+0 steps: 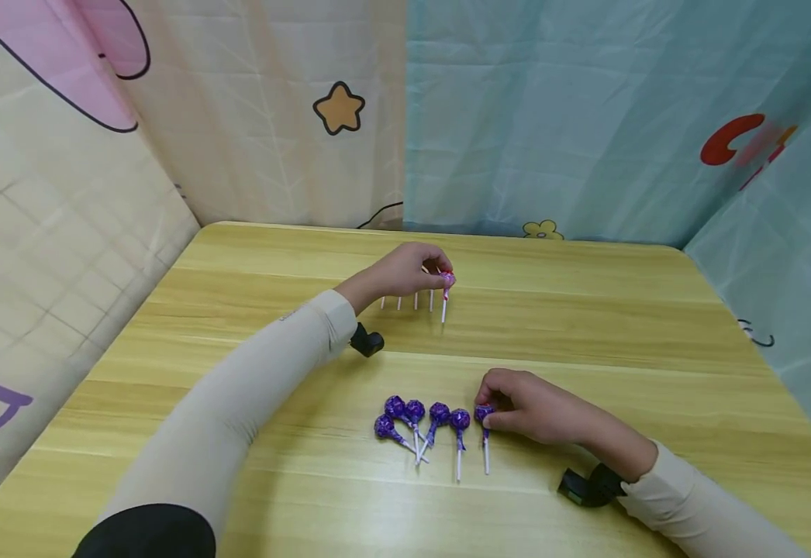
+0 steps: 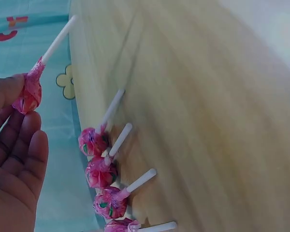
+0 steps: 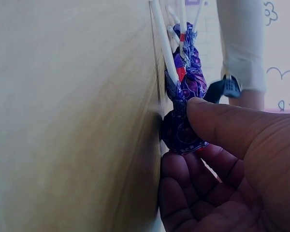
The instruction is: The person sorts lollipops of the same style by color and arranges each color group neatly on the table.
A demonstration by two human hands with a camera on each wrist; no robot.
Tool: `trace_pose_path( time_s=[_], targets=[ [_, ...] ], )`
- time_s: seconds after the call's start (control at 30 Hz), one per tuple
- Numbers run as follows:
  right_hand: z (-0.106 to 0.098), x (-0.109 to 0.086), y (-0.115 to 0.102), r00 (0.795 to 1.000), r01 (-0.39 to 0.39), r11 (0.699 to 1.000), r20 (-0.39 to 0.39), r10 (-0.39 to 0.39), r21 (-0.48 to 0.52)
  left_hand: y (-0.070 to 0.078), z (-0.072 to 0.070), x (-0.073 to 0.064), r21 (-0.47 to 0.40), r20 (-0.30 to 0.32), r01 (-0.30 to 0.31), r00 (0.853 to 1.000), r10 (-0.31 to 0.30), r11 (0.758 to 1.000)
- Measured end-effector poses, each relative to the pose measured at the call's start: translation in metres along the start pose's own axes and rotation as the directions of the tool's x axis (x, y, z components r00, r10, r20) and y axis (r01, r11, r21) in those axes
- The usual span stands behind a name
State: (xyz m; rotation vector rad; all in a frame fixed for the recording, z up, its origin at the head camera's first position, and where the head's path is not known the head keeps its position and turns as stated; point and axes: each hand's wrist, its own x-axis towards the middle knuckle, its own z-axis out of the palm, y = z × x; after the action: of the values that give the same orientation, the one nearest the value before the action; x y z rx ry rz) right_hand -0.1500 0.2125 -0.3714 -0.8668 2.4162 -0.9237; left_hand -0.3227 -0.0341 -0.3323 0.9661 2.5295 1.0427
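Note:
At the far side of the table, my left hand [image 1: 408, 270] pinches a pink-wrapped lollipop [image 1: 448, 280] by its head, the white stick pointing toward me. In the left wrist view this lollipop [image 2: 31, 92] is apart from several other pink lollipops [image 2: 101, 171] lying in a row on the wood; the hand mostly hides that row from the head view. Nearer to me, my right hand [image 1: 534, 404] pinches the head of a purple-wrapped lollipop [image 1: 484, 415] between thumb and fingers. Its head [image 3: 176, 130] is at the table surface. Several more purple lollipops [image 1: 438, 415] lie just left of it, some with sticks crossing.
The pale wooden table [image 1: 587, 310] has patterned curtains [image 1: 552, 116] along its back and sides. A black wrist device [image 1: 367, 341] sits by the left wrist and another [image 1: 590, 487] by the right. The left forearm [image 1: 238, 411] stretches across the table's left half.

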Motion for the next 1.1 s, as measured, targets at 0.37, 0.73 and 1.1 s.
trace_pose_path(
  time_s=[0.37, 0.73, 1.1],
  targets=[
    [0.002, -0.001, -0.003, 1.0, -0.008, 1.0, -0.005, 0.008, 0.02, -0.013, -0.005, 0.019, -0.094, 0.01, 0.086, 0.996, -0.085, 0.992],
    [0.001, -0.002, -0.002, 1.0, 0.004, 1.0, -0.009, -0.004, 0.025, -0.028, 0.0, 0.036, -0.104, -0.004, 0.08, 0.997, -0.081, 0.991],
    [0.001, -0.003, -0.004, 1.0, -0.008, 0.999, -0.005, 0.008, 0.031, -0.038, 0.008, 0.043, -0.089, 0.025, 0.094, 0.995, -0.092, 0.992]
  ],
)
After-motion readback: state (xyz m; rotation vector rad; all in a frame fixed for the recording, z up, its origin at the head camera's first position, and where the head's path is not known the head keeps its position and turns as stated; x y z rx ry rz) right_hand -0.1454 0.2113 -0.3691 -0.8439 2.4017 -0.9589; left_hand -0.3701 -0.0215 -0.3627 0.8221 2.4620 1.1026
